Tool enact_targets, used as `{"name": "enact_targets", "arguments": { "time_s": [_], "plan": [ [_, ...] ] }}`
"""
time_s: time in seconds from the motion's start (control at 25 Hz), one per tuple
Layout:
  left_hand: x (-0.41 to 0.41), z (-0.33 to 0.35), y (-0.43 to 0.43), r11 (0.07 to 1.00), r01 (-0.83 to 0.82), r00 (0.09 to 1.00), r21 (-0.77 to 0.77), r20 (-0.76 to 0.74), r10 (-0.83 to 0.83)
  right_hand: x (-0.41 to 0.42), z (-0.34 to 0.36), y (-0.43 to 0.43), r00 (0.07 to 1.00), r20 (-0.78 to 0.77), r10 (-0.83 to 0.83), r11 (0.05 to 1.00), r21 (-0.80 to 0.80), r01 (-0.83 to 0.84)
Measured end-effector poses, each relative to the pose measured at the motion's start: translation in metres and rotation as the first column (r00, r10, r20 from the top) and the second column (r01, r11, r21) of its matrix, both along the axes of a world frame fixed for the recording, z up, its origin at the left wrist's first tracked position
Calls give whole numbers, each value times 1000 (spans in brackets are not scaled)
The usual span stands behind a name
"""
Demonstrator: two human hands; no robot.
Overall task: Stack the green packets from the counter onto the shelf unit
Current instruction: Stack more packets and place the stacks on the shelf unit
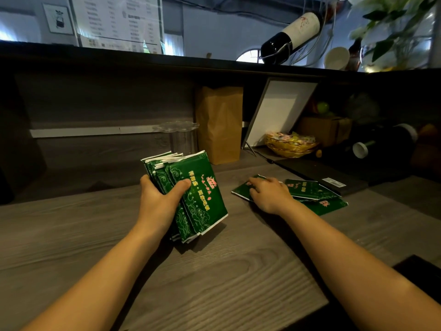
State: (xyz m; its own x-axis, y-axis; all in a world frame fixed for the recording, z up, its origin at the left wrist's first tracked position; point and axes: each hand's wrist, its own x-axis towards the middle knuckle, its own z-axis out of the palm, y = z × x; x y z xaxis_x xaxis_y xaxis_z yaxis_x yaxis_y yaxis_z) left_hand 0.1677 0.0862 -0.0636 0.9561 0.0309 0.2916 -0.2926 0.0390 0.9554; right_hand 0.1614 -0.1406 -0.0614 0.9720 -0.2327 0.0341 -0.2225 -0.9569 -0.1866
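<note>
Head view, gathering half done: bundle of green packets gripped in left hand before the paper bag, right hand laid loosely on loose packets right of it on the bench, shelving apparently still ahead.

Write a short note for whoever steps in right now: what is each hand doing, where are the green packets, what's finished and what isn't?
Left hand: grips a bundle of green packets, held on edge just over the counter.
Right hand: lies on the loose packets, about three, flat on the counter. Its fingers bend over the nearest one; I cannot tell whether they pinch it.
Done: one bundle gathered.
Left: collect the loose ones, then stack everything on the shelf unit, which I cannot pick out here.
</note>
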Motion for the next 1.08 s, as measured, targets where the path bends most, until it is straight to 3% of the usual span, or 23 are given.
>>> {"name": "enact_targets", "arguments": {
  "time_s": [0.24,0.4,0.52,0.6,0.68,0.84,1.0,1.08],
  "plan": [
    [-4,2,3,988,72,986,136,140,-91,3,16,-2,975,-123,185,981,80,-176],
    [-4,3,8,967,162,970,198,146,-193,12,36,4,903,-367,223,975,67,-213],
    [-3,1,11,959,202,966,201,123,-229,18,49,9,847,-481,226,960,-37,-277],
    [-2,0,12,951,231,962,205,100,-255,18,51,11,855,-479,197,946,-137,-295],
    [-2,0,12,945,259,957,202,76,-279,14,51,8,908,-381,175,948,-184,-260],
    [-4,0,11,937,290,953,196,35,-302,-5,53,1,979,-38,199,979,-40,-201],
    [-7,2,7,934,306,951,184,-11,-309,-32,54,-14,953,259,158,958,196,-212],
    [-10,2,5,938,299,953,176,-9,-302,-45,49,-18,902,417,110,886,371,-280]
  ]
}}
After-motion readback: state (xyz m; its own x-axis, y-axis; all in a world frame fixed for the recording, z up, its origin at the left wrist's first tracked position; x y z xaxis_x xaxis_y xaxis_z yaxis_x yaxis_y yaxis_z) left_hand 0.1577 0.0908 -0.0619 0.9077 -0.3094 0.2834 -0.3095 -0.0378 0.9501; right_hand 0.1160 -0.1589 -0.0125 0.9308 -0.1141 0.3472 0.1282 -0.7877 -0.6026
